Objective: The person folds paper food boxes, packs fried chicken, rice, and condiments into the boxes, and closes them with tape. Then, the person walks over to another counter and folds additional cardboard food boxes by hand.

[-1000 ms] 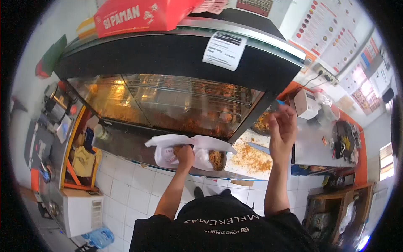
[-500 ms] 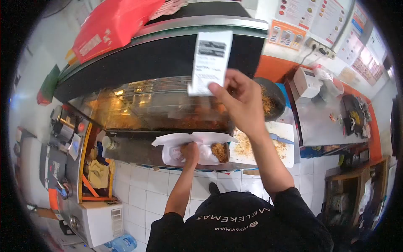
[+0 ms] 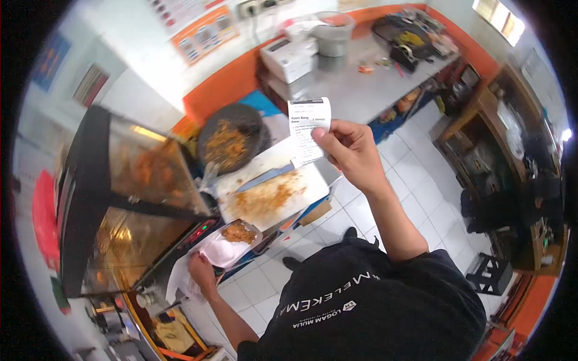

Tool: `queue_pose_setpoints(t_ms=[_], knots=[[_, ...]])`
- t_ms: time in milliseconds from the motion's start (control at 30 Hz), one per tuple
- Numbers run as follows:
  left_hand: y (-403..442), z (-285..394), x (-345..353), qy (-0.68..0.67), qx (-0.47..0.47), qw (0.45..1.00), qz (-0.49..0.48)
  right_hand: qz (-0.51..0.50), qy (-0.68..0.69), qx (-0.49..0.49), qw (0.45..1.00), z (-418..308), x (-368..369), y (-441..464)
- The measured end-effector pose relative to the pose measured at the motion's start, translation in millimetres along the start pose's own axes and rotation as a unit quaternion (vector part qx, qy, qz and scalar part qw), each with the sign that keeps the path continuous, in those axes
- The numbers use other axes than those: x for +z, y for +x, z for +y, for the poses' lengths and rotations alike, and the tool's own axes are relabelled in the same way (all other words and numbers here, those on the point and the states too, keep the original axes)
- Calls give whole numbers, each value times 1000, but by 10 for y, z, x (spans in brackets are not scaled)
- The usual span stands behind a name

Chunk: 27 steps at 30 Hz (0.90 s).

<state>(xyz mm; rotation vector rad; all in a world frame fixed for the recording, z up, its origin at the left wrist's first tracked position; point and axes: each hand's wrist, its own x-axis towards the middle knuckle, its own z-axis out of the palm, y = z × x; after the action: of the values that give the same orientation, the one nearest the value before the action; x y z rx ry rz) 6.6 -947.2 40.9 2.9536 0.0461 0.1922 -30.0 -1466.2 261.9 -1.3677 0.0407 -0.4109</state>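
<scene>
We have a paper slip at the upper centre of the frame, pinched between the thumb and fingers of our right hand, its printed side facing us. A second ago it hung on the front of the heated display case; now it is off the case, which our turned view places at the left. That seems to split our work between the slip and the open takeaway box at lower centre-left.

Our left hand has shifted to the box's left end; we cannot tell whether its fingers grasp anything there. Beside it in the box sits a white mound, then browned food.

Further up, a knife lies on the crumb-strewn cutting board, with a dark bowl beyond and a metal table at upper right.
</scene>
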Motion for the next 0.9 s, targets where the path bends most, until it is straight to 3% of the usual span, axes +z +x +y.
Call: queue_pose_setpoints(t_ms=[67,167,267,367,400,500,600,700,733,833,867,900], knots=[[-34,829,-399,13,29,999,1,11,3,3,1000,-97,-639,19],[63,1701,-330,-21,67,997,19,54,-30,7,998,-261,-1431,45],[147,2693,-366,-128,34,990,-57,115,-104,-26,988,-160,-2149,128],[309,3299,-102,-211,88,973,-34,139,-238,25,961,229,-3159,276],[301,3700,-218,-185,147,972,2,154,-246,54,955,394,-3458,257],[524,4391,6,-209,163,964,-28,165,-348,83,919,1161,-4416,-14],[891,5051,335,-223,145,959,-95,173,-437,48,881,1372,-4811,-55],[1296,5698,751,-258,109,951,-132,103,-470,23,876,1342,-5197,453],[1440,5951,863,-256,120,951,-126,93,-464,90,876,1278,-5315,741],[1950,6527,1129,-204,154,961,-107,68,-346,196,915,702,-5112,1867],[2136,6672,1290,-181,162,965,-96,53,-339,109,933,723,-5104,2192],[2296,6803,1441,-156,168,969,-90,61,-266,86,958,888,-5121,2479]])
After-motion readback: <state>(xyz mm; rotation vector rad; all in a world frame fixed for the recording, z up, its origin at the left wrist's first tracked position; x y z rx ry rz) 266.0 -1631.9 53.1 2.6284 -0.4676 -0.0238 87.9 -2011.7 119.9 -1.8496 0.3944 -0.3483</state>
